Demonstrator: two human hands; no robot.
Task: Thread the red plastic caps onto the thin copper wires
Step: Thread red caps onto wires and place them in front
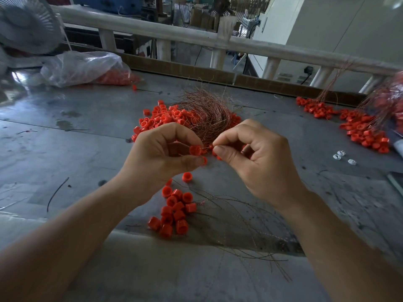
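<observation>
Head view, frame centre: my left hand (162, 152) pinches red cap (194, 149), opening facing right; right hand (246, 153) pinches copper wire (206, 147) tip just beside it, pointing left.

Open ground: the left half of the table (76, 149) is free from the near edge to the plastic bag (82, 66) and fan (28, 25) at the far left; one black strand (57, 191) lies on it. Centre blocked: left hand (161, 153), pinching a cap (194, 149), and right hand (250, 158), pinching a wire (208, 147), meet above a near cluster of caps (174, 212). Just behind them sits a heap of caps (157, 118) under a wire bundle (207, 110). Loose wires (269, 234) spread over the near right. A lane runs between the centre heap and the right-hand heap (362, 129), with small white pieces (340, 154) in it. Cardboard strip (181, 69) and railing (174, 33) close the far edge
</observation>
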